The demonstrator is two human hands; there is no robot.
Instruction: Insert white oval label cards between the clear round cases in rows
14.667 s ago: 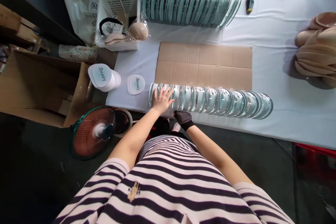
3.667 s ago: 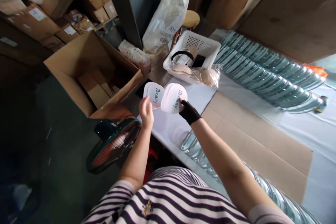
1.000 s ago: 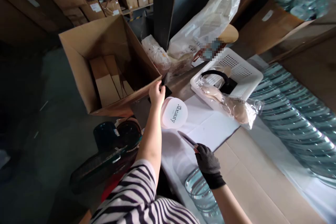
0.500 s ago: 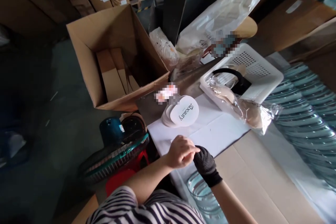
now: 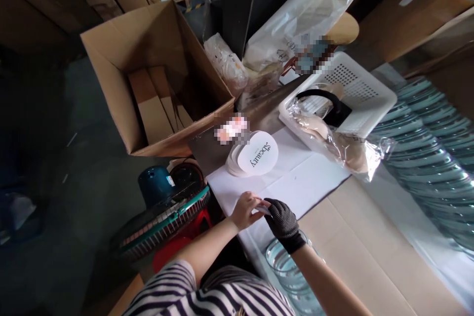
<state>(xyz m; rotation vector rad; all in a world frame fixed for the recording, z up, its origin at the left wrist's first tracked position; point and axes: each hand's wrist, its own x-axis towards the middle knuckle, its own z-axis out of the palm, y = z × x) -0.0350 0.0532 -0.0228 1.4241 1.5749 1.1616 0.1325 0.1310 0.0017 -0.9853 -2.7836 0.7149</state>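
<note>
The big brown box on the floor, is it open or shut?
Open. The cardboard box has its flaps up, and you can see smaller brown boxes inside.

Both hands meet at the near edge of the worktop point(image 5: 296, 182), the left hand point(image 5: 245, 210) touching the right hand point(image 5: 282, 217). Just beyond them lies a stack of labels point(image 5: 255, 159). A basket point(image 5: 365, 94) sits farther right, an open carton point(image 5: 148, 74) left of the worktop, and a fan point(image 5: 165, 212) below its corner.
</note>
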